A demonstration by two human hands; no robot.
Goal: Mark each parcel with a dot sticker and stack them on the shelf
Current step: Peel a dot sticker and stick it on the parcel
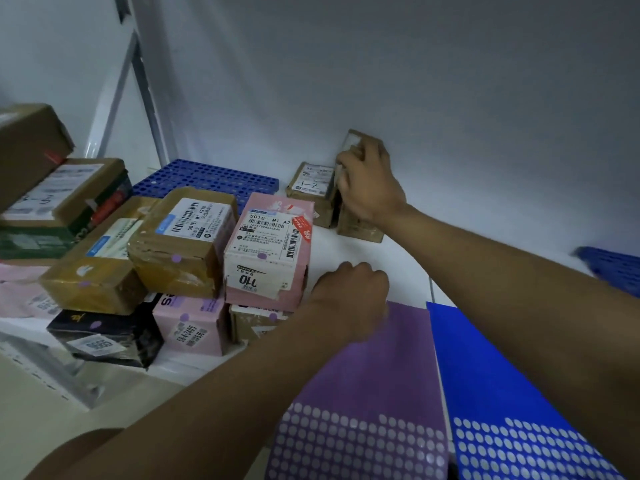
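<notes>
The right hand (369, 183) curls round a small brown parcel (358, 223) standing upright against the back wall, just beside another brown parcel (311, 188) marked "1-2". The left hand (349, 292) hovers loosely curled over the white shelf (353, 247), above a purple sticker sheet (363, 393); whether it pinches anything is hidden. A blue sticker sheet (491, 393) lies beside it, cut off below.

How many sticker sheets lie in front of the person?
2: a purple sheet under the left hand, and a blue sheet to its right. More may be hidden.
</notes>
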